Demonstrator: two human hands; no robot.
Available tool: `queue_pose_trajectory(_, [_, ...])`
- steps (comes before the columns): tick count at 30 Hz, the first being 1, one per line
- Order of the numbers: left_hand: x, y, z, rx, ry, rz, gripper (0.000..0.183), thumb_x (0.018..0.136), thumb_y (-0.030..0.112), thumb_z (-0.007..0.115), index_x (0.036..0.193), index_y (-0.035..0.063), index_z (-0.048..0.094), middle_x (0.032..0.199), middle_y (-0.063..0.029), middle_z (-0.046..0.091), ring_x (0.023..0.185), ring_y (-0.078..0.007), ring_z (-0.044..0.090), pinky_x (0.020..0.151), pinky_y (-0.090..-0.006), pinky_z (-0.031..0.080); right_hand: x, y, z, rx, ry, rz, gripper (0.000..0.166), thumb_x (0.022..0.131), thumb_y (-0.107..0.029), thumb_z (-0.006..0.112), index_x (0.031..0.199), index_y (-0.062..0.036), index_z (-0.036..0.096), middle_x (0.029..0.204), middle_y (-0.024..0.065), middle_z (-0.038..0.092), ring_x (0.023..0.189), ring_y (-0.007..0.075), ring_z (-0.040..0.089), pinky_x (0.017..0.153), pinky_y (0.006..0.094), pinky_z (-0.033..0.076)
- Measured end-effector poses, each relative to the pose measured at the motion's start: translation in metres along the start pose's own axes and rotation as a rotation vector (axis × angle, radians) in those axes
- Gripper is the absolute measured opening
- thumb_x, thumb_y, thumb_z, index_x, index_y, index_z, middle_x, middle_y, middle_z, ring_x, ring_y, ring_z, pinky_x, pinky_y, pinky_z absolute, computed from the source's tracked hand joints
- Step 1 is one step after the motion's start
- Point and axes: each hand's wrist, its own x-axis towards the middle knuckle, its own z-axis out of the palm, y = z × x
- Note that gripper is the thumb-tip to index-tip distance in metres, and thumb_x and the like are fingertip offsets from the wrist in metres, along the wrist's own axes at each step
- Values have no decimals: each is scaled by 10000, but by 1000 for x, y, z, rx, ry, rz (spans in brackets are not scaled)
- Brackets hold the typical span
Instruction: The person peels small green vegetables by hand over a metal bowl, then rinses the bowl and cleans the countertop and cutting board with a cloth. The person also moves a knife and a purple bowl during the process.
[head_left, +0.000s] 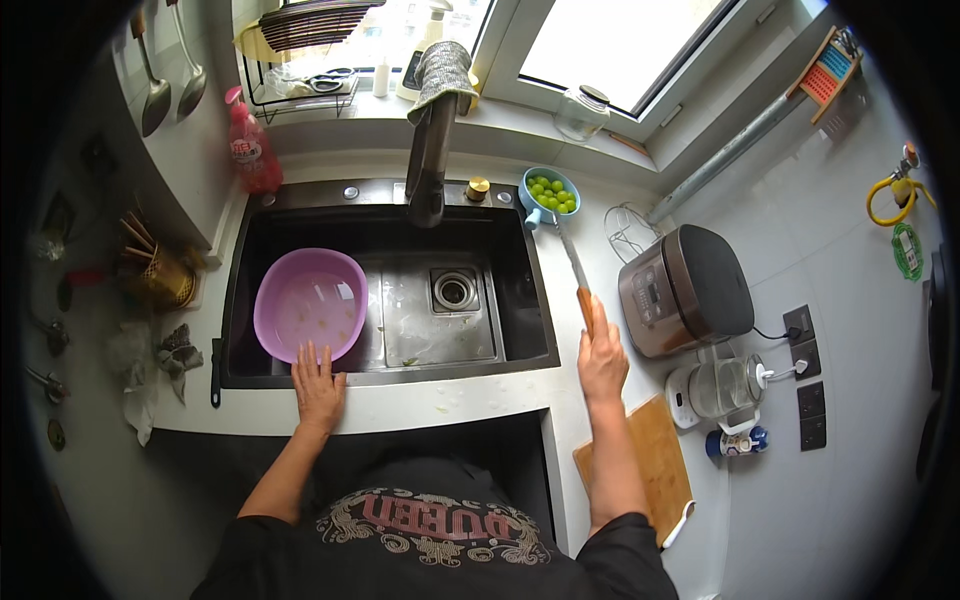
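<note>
My right hand grips the wooden handle of a knife over the counter right of the sink. The knife's far end reaches the edge of a light blue handled bowl holding green grapes or similar round fruit; whether they touch I cannot tell. My left hand lies flat with spread fingers on the sink's front edge, fingertips at the near rim of a purple plastic basin. The basin stands in the left of the dark sink and seems to hold water with small pale bits in it.
A dark faucet with a cloth over it rises behind the sink. To the right stand a rice cooker, a glass kettle and a wooden cutting board. A dark-handled knife lies left of the sink, near a red soap bottle.
</note>
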Motion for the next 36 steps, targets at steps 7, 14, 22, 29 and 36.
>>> queue_pose_trajectory(7, [6, 8, -11, -7, -44, 6, 598, 821, 270, 490, 1339, 55, 282, 1420, -171, 173, 1319, -328, 131, 1057, -492, 102, 99, 18, 46, -83, -39, 210, 554, 817, -217, 478, 1336, -183, 286, 886, 243, 561, 791, 393, 584, 713, 474, 467])
queue_pose_trajectory(14, [11, 14, -18, -50, -110, -25, 617, 785, 225, 502, 1336, 57, 281, 1423, -172, 166, 1322, -331, 129, 1058, -500, 79, 186, 14, 116, 45, -95, 433, 544, 826, -192, 397, 1347, -273, 262, 1037, 334, 476, 863, 429, 568, 774, 482, 452])
queue_pose_trajectory(22, [10, 9, -10, 5, -195, -27, 672, 771, 310, 530, 1342, 55, 283, 1429, -185, 146, 1319, -344, 123, 1053, -524, 63, 247, -14, 185, 106, -107, 637, 615, 820, -120, 463, 1363, -301, 240, 1116, 255, 404, 1003, 360, 520, 848, 403, 433])
queue_pose_trajectory(29, [14, 12, -13, -22, -253, -41, 674, 770, 319, 529, 1340, 54, 287, 1425, -192, 154, 1318, -354, 121, 1051, -529, 57, 278, -14, 229, 151, -8, 617, 620, 783, -109, 505, 1346, -235, 278, 1163, 275, 369, 1027, 386, 499, 869, 409, 422])
queue_pose_trajectory(36, [14, 10, -13, -26, -263, -36, 701, 759, 298, 553, 1348, 52, 263, 1418, -205, 160, 1312, -360, 136, 1045, -536, 73, 280, -43, 240, 325, 9, 624, 650, 784, -136, 511, 1367, -180, 225, 1165, 290, 353, 1029, 400, 494, 891, 409, 409])
